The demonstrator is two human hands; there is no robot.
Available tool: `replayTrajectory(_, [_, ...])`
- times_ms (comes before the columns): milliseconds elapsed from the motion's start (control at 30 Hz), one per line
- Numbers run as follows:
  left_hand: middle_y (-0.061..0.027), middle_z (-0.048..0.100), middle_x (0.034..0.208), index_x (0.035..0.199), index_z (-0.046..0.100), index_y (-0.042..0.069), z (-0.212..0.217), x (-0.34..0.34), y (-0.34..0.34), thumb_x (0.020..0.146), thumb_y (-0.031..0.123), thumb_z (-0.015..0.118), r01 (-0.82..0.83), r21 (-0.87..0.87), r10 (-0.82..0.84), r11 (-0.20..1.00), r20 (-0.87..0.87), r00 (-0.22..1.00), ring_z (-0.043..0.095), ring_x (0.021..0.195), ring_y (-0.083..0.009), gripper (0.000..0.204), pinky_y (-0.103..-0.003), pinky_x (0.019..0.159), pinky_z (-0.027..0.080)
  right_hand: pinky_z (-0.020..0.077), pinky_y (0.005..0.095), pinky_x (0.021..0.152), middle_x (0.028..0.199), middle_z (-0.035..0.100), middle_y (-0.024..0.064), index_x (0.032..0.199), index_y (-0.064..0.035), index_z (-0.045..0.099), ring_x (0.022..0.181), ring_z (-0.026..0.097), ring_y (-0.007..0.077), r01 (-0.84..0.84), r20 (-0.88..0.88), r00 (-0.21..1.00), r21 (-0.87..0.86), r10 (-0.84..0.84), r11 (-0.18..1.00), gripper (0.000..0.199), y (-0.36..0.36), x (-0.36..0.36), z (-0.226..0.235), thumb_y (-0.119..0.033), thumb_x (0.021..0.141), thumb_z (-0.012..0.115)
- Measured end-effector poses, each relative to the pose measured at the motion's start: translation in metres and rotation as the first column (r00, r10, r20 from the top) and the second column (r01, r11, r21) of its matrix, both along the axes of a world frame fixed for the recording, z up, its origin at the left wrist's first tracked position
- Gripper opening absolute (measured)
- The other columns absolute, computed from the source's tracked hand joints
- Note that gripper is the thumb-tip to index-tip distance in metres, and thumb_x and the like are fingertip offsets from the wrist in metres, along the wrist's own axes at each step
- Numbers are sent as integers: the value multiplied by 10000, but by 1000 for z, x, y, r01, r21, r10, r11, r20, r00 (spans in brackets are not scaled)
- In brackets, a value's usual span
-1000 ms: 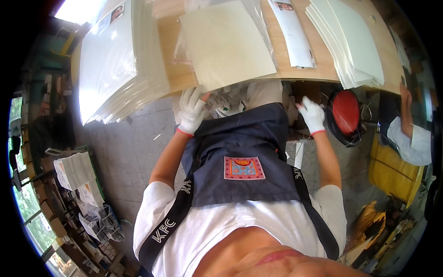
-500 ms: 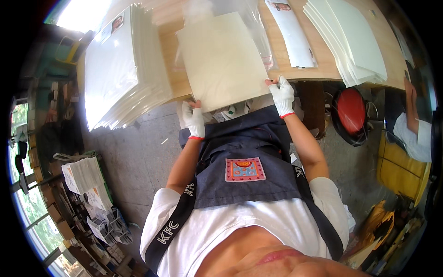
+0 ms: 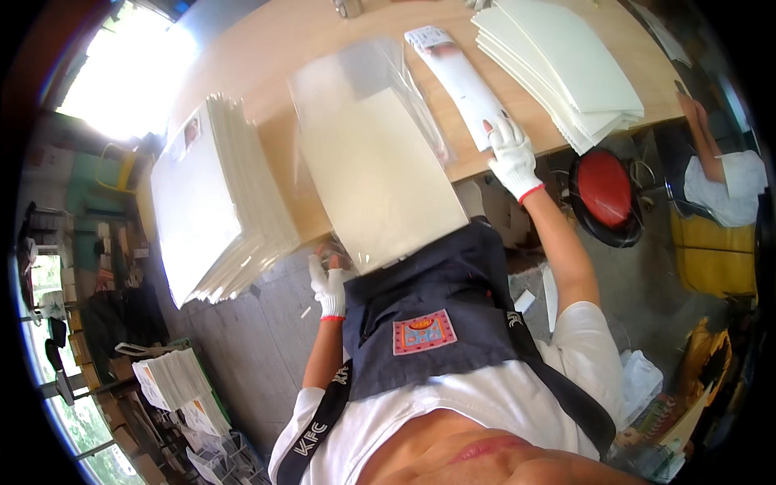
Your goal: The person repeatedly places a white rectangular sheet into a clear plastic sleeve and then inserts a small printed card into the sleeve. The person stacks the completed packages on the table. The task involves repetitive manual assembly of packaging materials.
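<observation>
A cream board (image 3: pixel 388 174) lies inside a clear plastic bag (image 3: pixel 343 77), its near end overhanging the table edge toward my lap. Below the bag's near left corner, my left hand (image 3: pixel 327 284), in a white knitted glove with bare fingertips, has its fingers closed at the plastic edge. My right hand (image 3: pixel 512 158), gloved alike, reaches to the near end of a narrow stack of white printed paper slips (image 3: pixel 457 81). Thumb and forefinger are spread apart there, fingertips touching the paper.
A tall stack of bagged white boards (image 3: pixel 198 210) stands left on the wooden table (image 3: pixel 250 48). Fanned bare boards (image 3: pixel 566 61) lie at the right. A red-seated stool (image 3: pixel 602 187) is beneath the right edge. Another person's arm (image 3: pixel 702 133) shows at far right.
The board, now within the bag, has come nearer to my lap. My right hand has left its near right corner and moved onto the paper slips. My left hand has dropped lower.
</observation>
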State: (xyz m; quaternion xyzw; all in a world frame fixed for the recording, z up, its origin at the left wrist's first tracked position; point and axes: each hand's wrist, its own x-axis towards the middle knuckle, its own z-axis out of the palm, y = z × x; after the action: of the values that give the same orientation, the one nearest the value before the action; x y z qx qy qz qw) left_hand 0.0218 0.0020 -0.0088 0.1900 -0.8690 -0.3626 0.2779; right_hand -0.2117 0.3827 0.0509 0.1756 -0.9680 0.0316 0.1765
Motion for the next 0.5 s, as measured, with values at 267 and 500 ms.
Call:
replayTrajectory(267, [-102, 619, 1076, 1161, 554, -8, 46, -77, 55, 929, 192, 533, 400, 504, -483, 766, 40, 875, 563, 973, -140, 308, -258, 839, 446, 464, 365, 852, 989, 639, 51, 837, -105, 657, 973, 577, 234, -425, -192, 896, -114, 400, 898, 124, 21, -28, 24, -183, 739, 648])
replayTrajectory(500, [-137, 522, 1240, 1327, 389, 23, 52, -184, 174, 861, 444, 599, -2, 970, -698, -241, -172, 695, 545, 1074, -230, 662, -339, 843, 472, 475, 423, 894, 1112, 605, 85, 919, -100, 631, 1024, 575, 273, -655, -294, 749, -198, 594, 729, 158, 37, 91, 72, -135, 769, 596])
